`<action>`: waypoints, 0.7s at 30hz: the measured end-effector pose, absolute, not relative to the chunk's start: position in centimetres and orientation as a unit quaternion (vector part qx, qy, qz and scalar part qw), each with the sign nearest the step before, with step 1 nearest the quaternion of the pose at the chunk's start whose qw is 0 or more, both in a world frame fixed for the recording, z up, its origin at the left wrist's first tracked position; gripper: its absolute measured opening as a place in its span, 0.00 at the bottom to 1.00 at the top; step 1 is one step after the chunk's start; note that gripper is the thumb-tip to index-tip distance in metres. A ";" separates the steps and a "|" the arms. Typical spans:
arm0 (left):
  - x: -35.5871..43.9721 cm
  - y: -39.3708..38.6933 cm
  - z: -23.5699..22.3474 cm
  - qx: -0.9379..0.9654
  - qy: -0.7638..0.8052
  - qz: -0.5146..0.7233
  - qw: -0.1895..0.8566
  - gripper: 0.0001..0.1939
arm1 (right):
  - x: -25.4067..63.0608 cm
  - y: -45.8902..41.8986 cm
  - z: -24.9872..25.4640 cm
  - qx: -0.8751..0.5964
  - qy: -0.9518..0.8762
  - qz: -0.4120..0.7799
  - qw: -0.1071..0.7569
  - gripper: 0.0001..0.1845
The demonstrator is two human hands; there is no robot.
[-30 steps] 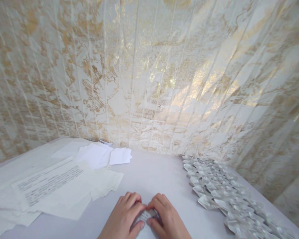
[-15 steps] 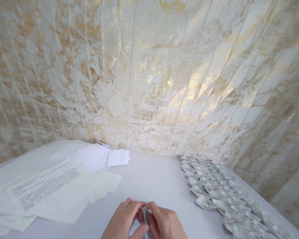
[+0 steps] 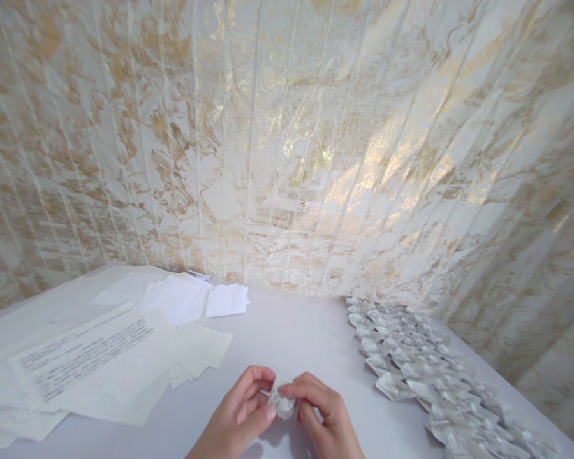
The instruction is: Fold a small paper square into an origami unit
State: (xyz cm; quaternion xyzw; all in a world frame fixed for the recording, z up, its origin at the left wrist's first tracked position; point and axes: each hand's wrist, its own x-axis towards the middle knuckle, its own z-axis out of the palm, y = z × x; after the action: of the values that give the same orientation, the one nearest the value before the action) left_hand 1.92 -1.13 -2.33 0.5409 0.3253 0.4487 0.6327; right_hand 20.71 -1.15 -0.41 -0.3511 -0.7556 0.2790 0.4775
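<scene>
Pale tabletop (image 3: 296,331) spreads across the lower part of my remote view. Nearest, at the middle, the left hand (image 3: 243,408) pinches a small crumpled-looking piece of paper (image 3: 283,406) between thumb and fingers; the right hand (image 3: 321,405) lays its index finger on it, though I cannot tell whether it grips too. Beyond, printed sheets (image 3: 93,357) overlap at left, and rows of grey-white folded pieces (image 3: 406,357) crowd the right. Farther lie plain white papers (image 3: 176,299), then gold-patterned drapery (image 3: 268,140).

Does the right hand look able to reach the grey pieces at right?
Probably yes: nothing visible stands between the right hand and the grey pieces, though it touches the held piece.
</scene>
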 end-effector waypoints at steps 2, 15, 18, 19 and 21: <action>1.9 -1.0 -2.7 0.543 0.333 0.457 0.620 0.27 | 20.7 -1.2 -0.2 -0.339 -0.766 0.291 0.462 0.17; 2.3 -2.5 -0.8 0.639 0.417 0.418 0.493 0.14 | 20.1 -1.5 -1.8 -0.437 -0.710 0.406 0.374 0.30; 2.2 -2.6 0.0 0.660 0.421 0.383 0.490 0.11 | 20.3 -1.7 -1.6 -0.424 -0.701 0.410 0.402 0.29; 2.1 -2.6 0.3 0.672 0.423 0.362 0.489 0.14 | 20.4 -1.8 -1.5 -0.417 -0.701 0.409 0.409 0.28; 2.1 -2.7 0.7 0.694 0.430 0.316 0.483 0.20 | 20.5 -1.8 -1.6 -0.400 -0.715 0.387 0.423 0.25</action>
State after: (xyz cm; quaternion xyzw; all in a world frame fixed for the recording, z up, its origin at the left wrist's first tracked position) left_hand 2.07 -2.67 0.67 0.6941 0.4304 0.3161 0.4827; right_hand 20.54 -1.82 -1.60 -0.3996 -0.7150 0.3874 0.4231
